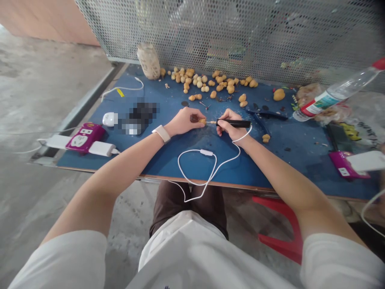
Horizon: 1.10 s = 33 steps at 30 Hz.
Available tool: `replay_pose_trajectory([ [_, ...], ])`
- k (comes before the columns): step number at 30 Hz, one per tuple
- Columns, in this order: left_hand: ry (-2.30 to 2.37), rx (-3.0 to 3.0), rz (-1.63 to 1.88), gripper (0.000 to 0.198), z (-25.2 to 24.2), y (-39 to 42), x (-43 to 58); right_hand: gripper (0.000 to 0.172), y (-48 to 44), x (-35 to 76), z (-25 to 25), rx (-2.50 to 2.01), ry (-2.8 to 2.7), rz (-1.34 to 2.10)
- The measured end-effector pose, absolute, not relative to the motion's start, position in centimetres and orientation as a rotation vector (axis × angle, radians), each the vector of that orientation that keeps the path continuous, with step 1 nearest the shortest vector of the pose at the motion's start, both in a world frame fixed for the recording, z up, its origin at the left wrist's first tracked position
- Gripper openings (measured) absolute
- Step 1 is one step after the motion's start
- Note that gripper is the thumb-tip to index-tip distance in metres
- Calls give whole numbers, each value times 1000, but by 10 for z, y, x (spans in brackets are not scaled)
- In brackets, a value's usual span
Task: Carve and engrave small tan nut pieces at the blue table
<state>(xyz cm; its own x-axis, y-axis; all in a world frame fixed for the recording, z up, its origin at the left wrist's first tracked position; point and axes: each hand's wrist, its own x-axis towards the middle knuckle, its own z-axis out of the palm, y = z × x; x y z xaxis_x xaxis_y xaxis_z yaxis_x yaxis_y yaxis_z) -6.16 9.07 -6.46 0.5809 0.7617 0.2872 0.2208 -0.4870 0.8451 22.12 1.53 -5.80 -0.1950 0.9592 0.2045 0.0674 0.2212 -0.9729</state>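
Touching a black electric pen to a small tan nut

Pinching the nut in the left hand and gripping the pen like a pencil in the right hand, with the thin metal tip against the nut. Keeping both hands close together but apart, just above a blue table. Showing a pale-strapped watch on the left wrist. Looping from the pen across the table and over its near edge, a white cable with a small white inline switch. Scattering more tan nuts along the far side, beside a tall jar against a perforated metal screen. Lying just beyond the right hand, dark-handled pliers. Carrying red and green print too small to read, the label of a clear plastic bottle. Sitting at each side, magenta power strips; blurring out one dark object.
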Motion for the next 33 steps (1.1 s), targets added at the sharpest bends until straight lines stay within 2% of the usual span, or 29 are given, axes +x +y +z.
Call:
replay_pose_trajectory([
  [9,762,1981,877,38,-67,93,-60,78,18,223,-63,-979,-1478,1123],
  [14,754,1978,875,33,-67,93,-60,82,17,223,-61,-990,-1491,1130],
  [20,784,1962,880,39,-69,93,-60,85,16,221,-58,-1026,-1486,1129],
  [29,804,1939,866,32,-68,92,-59,86,16,221,-59,-984,-1461,1161],
  [33,803,1933,870,36,-69,93,-59,89,15,220,-57,-982,-1470,1139],
])
